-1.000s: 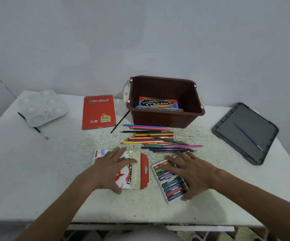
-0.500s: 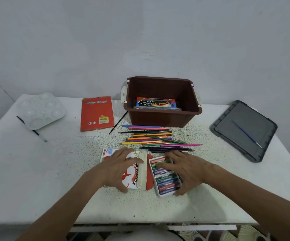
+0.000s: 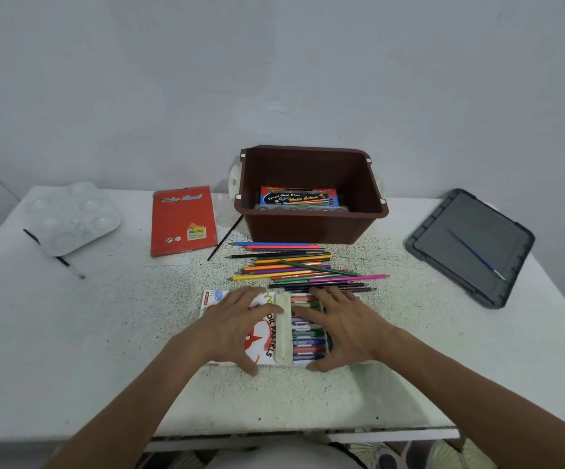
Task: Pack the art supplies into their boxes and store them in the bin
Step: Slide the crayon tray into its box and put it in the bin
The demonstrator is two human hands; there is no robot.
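Sliding the tray home: by my reading you are pushing the pastel tray (image 3: 308, 336) sideways into the oil pastel box (image 3: 269, 333). Push flat along the table (image 3: 105, 333) and evenly at both ends, so the tray does not skew in the mouth.
Left hand (image 3: 237, 330): it lies on top of the box, fingers spread over the printed face, thumb at the near edge. Use it to pin the box, but press lightly, or you will probably squash the opening shut.
Right hand (image 3: 345, 330): its fingers are spread across the pastels, thumb at the tray's near end. Push from the tray's wall, not from the sticks.
Flap (image 3: 283, 330): the cream flap stands between box and tray. Watch that it does not fold under.
Entry: flap and fingers hide the tray's left edge, so I cannot tell whether it is inside yet.
Tray's look: shallow and white, holding paper-wrapped sticks side by side in reds, greens, purples and blues.
Tray's place: near the table's front edge, touching the box, just in front of the loose coloured pencils (image 3: 294, 269).
Bin (image 3: 311, 228): brown and open beyond the pencils, with a water colour box (image 3: 298, 198) already inside.
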